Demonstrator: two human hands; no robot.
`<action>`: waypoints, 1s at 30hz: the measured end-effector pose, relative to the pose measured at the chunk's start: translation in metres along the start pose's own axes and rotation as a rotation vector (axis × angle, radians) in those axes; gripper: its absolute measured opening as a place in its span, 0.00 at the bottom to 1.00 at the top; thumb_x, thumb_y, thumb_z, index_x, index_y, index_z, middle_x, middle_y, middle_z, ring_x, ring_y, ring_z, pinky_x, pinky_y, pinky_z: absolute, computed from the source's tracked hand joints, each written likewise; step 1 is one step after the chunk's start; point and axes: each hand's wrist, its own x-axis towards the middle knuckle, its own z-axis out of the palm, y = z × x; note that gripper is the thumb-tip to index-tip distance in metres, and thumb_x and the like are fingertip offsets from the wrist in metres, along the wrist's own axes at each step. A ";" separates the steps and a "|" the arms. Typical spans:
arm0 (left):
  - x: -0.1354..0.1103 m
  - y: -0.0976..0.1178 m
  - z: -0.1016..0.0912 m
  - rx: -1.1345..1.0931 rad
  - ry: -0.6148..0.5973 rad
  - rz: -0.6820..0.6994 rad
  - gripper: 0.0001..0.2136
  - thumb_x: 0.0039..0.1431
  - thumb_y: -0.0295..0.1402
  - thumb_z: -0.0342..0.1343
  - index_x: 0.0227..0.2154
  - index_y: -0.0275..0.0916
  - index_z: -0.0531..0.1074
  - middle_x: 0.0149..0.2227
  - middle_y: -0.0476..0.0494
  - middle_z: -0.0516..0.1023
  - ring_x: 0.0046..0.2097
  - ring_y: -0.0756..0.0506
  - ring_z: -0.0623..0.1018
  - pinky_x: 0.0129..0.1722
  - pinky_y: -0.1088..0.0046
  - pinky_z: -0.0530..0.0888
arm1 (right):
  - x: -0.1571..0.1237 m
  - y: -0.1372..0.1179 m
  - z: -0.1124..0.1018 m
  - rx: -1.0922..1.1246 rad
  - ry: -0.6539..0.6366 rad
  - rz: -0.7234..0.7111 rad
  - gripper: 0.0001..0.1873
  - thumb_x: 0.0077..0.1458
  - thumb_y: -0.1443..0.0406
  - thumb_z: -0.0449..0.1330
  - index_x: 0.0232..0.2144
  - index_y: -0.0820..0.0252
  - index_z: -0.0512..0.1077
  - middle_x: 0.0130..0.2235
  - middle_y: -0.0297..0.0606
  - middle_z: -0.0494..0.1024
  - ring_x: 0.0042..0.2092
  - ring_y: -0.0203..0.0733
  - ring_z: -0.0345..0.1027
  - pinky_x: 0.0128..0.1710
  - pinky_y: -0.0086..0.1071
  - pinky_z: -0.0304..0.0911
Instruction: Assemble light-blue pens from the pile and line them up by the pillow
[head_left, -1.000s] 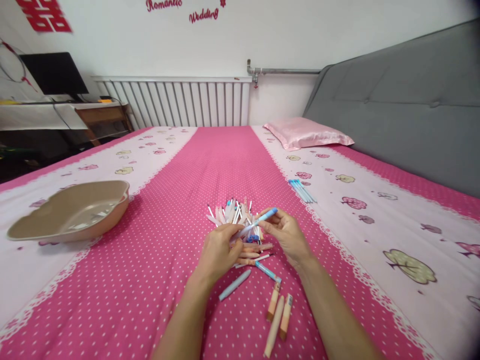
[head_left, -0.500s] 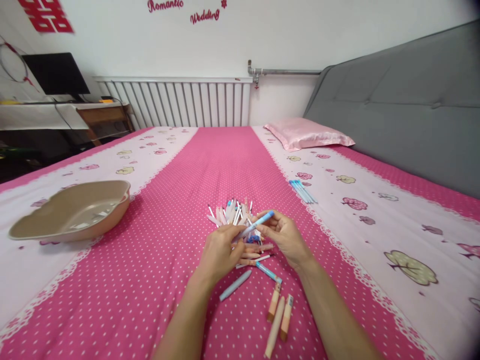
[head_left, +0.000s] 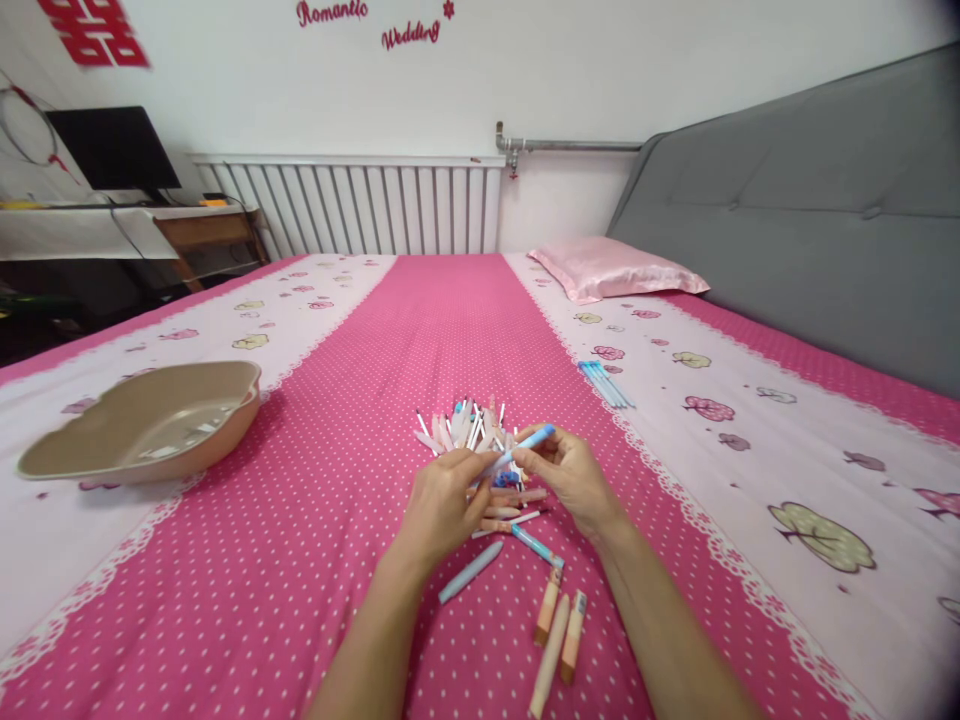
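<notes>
Both hands meet over a heap of pens and pen parts point(head_left: 469, 430) on the pink dotted bedspread point(head_left: 315, 560). My right hand point(head_left: 571, 478) pinches a light blue pen point(head_left: 525, 444) that points up and to the right. My left hand point(head_left: 442, 502) has its fingers closed on the lower end of the same pen. Just below the hands lie a loose blue pen barrel point(head_left: 469, 571), a blue pen point(head_left: 536, 545) and three orange pens point(head_left: 559, 630).
A beige scalloped bowl point(head_left: 142, 420) sits at the left on the bed. A small bundle of blue pens point(head_left: 604, 383) lies at the right. A pink pillow point(head_left: 615, 267), a grey headboard point(head_left: 810, 220) and a white radiator point(head_left: 360, 205) stand further back.
The blue pen has shifted slightly between the fingers; both hands stay in nearly the same place over the heap.
</notes>
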 end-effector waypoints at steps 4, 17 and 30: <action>0.000 -0.003 0.002 -0.030 0.032 0.045 0.14 0.57 0.26 0.47 0.44 0.39 0.72 0.35 0.42 0.76 0.36 0.48 0.74 0.36 0.73 0.69 | -0.001 -0.001 -0.001 -0.022 -0.006 -0.010 0.17 0.41 0.54 0.67 0.30 0.60 0.72 0.29 0.34 0.74 0.29 0.36 0.67 0.30 0.29 0.62; 0.000 -0.001 0.001 -0.015 0.077 0.085 0.13 0.57 0.26 0.47 0.43 0.38 0.72 0.34 0.43 0.76 0.35 0.48 0.75 0.35 0.73 0.70 | 0.001 0.000 -0.001 -0.012 0.073 0.041 0.19 0.43 0.52 0.66 0.30 0.60 0.70 0.27 0.35 0.75 0.28 0.37 0.68 0.26 0.28 0.61; -0.001 -0.001 0.000 -0.023 0.077 0.047 0.14 0.56 0.26 0.48 0.44 0.39 0.71 0.34 0.44 0.76 0.35 0.47 0.74 0.35 0.72 0.70 | -0.002 -0.006 -0.001 0.123 -0.037 0.058 0.25 0.42 0.60 0.68 0.44 0.57 0.69 0.36 0.37 0.78 0.37 0.41 0.71 0.37 0.32 0.65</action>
